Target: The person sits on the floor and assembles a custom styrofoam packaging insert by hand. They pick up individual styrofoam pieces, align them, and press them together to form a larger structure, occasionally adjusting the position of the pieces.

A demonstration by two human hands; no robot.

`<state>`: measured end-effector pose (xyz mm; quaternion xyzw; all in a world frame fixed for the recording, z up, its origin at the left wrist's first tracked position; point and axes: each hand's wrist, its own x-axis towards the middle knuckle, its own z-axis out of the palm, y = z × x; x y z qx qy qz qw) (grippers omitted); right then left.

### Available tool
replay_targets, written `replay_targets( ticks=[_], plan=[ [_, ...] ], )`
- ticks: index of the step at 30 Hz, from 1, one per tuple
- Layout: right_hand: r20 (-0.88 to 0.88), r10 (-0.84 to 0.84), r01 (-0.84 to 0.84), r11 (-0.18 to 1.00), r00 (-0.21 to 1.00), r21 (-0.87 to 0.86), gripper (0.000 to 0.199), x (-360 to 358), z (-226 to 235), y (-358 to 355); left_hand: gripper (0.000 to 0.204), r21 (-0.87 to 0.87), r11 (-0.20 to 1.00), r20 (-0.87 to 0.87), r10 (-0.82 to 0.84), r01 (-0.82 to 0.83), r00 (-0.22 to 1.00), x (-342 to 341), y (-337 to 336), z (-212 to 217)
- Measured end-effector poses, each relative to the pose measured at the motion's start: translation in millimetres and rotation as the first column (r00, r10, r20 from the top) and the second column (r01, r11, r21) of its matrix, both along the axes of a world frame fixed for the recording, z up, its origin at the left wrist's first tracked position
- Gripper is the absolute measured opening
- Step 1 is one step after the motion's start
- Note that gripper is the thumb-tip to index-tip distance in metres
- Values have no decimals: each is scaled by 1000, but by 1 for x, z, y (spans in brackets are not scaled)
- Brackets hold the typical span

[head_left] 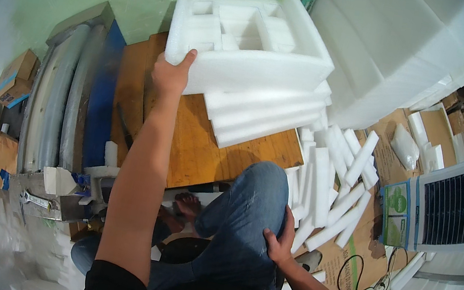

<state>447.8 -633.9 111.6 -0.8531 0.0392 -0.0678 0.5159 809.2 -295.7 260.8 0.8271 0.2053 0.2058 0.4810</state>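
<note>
A white foam tray (257,72) with several compartments and raised side walls sits on top of a stack of foam sheets (268,117). The stack rests on a wooden table (204,159). At the tray's near left corner, my left hand (172,74) grips the foam wall, thumb on top and the other fingers mostly hidden on the outer side. My right hand (282,239) lies on my jeans-covered knee with its thumb apart from the fingers, holding nothing.
Loose white foam strips (329,190) lie heaped right of the table. Farther right stand an air cooler (450,208) and a black cable (359,285). Tall foam blocks (386,42) rise behind. Rolls of film (60,96) and a wrench (38,200) are at left.
</note>
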Motion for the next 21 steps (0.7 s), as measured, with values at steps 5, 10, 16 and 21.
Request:
replay_targets(
  ticks=[5, 10, 16, 21],
  plan=[
    [-78, -60, 60, 998, 995, 10, 85, 24, 12, -3, 70, 26, 1000, 44, 15, -16, 999, 10, 4, -12],
    [208, -271, 251, 961, 940, 116, 80, 169, 38, -13, 77, 119, 993, 3, 4, -4, 1000, 8, 10, -3],
    [416, -374, 316, 927, 829, 203, 75, 331, 88, -44, 79, 625, 775, 144, -229, 91, 963, 10, -47, 25],
    [383, -252, 240, 967, 889, 79, 83, 356, 111, -43, 90, 767, 432, -111, -638, 474, 762, 28, -186, 48]
  ],
)
